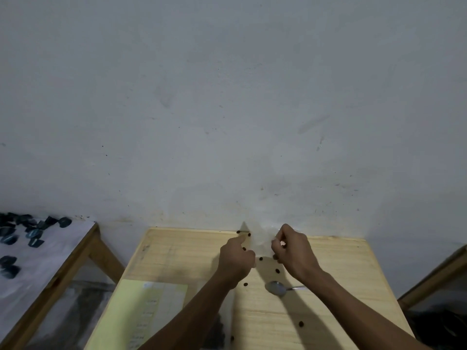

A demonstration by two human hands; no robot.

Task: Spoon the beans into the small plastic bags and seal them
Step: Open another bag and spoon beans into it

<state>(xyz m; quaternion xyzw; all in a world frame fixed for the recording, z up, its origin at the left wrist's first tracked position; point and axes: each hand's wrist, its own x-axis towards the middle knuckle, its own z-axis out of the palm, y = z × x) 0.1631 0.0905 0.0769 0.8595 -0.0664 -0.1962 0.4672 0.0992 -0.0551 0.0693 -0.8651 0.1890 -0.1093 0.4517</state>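
Wooden table (328,286), near to far: loose beans (301,323) scattered toward the near edge; spoon (276,288) lying idle mid-table; by the far edge, my left hand (236,258) and right hand (290,251) pinch opposite sides of a clear plastic bag (260,238). I judge sealing underway; spilled beans remain unbagged

Scene was dim, colour flat and greyish. Both forearms cast soft shadows onto wooden table (328,274), falling toward near edge. Image was soft and smeared throughout, fine detail lost. Clear plastic bag (260,238) barely separated from pale wall (227,97). Wide-angle bending showed at frame edges. No glare noted.
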